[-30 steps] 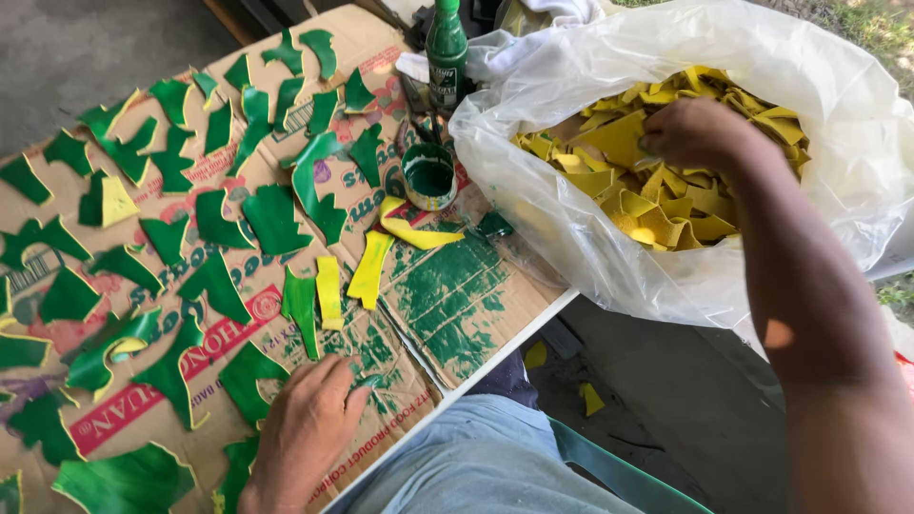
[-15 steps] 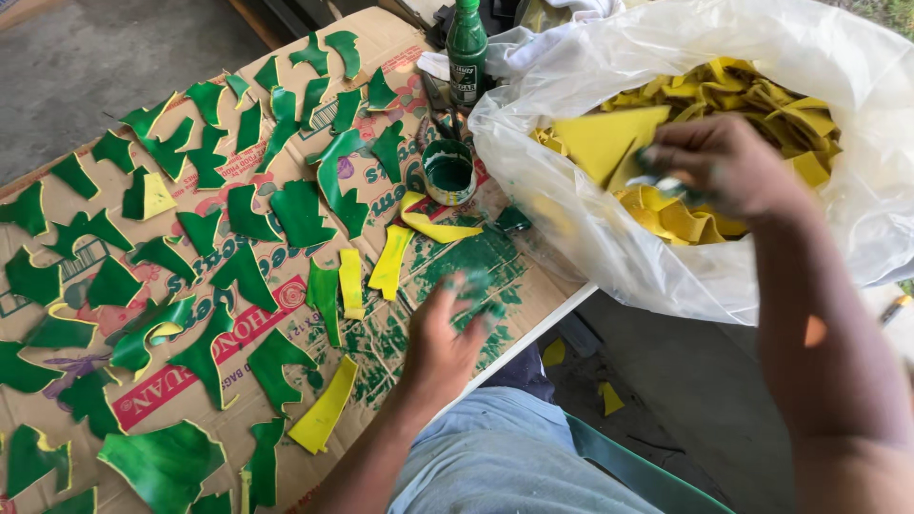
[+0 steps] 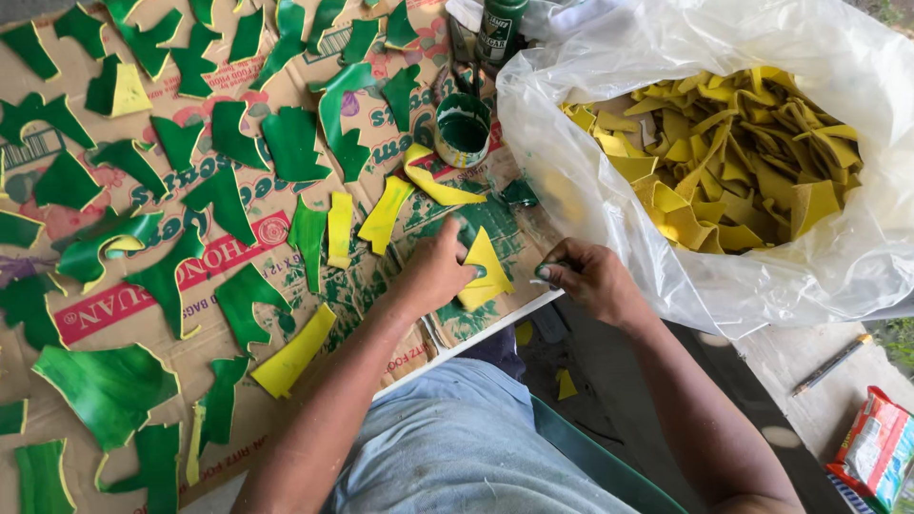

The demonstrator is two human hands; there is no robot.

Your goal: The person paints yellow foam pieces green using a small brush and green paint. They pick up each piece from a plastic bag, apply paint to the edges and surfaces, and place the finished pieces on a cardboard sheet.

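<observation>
A: What did the left hand (image 3: 433,271) do in the head view?

B: It lay palm-down on a yellow foam offcut (image 3: 486,271), fingers spread flat and pressing rather than gripping. The offcut sat on the paint-smeared patch of the cardboard sheet (image 3: 114,314) covering the table, near the table's front edge and close to its right corner.

A: And the right hand (image 3: 590,279)?

B: It hovered just beside the offcut, past the table's front edge. Its fingers were curled shut around a small dark tool (image 3: 550,270); what kind of tool it was could not be told.

A: What stood behind the hands?

B: A small tin of green paint (image 3: 463,128) stood open on the cardboard, and behind it, at the table's far edge, a green bottle (image 3: 500,29). Two curved yellow strips (image 3: 386,214) lay between the tin and the left hand.

A: What covered the remainder of the cardboard?

B: Many green-painted offcuts (image 3: 290,143) were spread apart over it towards the left and far edges, with a few yellow pieces among them.

A: What lay off the table?

B: A clear plastic bag (image 3: 609,181) full of yellow offcuts (image 3: 733,162) stood open against the table's right side. A pencil (image 3: 831,365) and a red snack packet (image 3: 871,447) lay on the ground well to the right.
</observation>
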